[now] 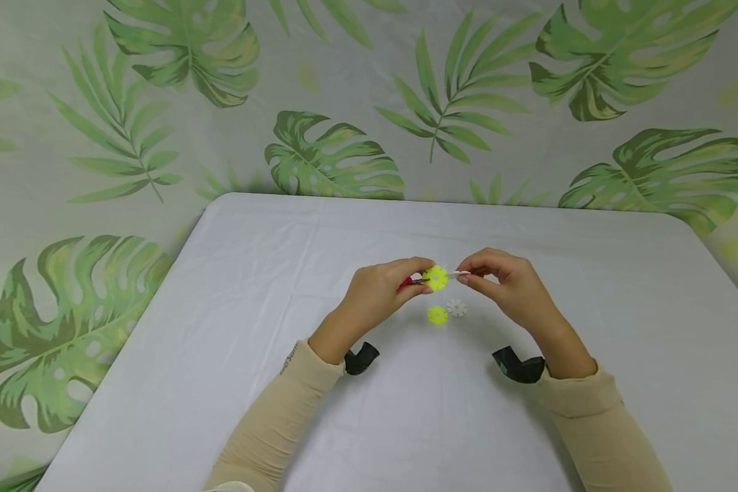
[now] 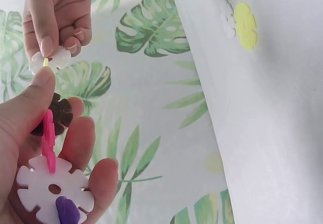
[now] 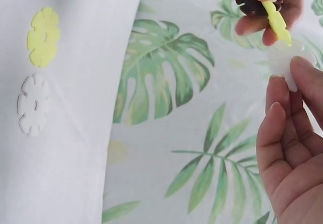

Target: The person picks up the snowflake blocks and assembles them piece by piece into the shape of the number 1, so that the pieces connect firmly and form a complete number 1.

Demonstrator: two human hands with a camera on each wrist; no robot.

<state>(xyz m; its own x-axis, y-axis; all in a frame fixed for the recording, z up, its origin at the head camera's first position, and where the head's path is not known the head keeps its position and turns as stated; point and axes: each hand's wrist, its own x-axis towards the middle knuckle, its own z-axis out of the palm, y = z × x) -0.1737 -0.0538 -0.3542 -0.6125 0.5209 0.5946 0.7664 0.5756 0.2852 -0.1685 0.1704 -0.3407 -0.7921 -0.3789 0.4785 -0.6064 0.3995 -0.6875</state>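
My left hand (image 1: 375,290) grips a chain of notched snowflake discs joined edge to edge. In the left wrist view, a white disc (image 2: 35,188) with a purple piece (image 2: 67,211), a pink disc (image 2: 48,141) and a dark brown disc (image 2: 62,114) show along it. At the chain's end stands a yellow disc (image 3: 276,23). A white disc (image 3: 283,65) is pinched between thumb and fingers of my right hand (image 1: 510,283). Its edge meets the yellow disc's edge; how far the notches are engaged I cannot tell.
On the white-covered table (image 1: 252,287), a loose yellow disc (image 1: 437,316) and a loose white disc (image 1: 457,307) lie side by side below the hands. Black wrist mounts (image 1: 519,367) hang under both wrists. Behind the table is a leaf-patterned cloth (image 1: 344,82).
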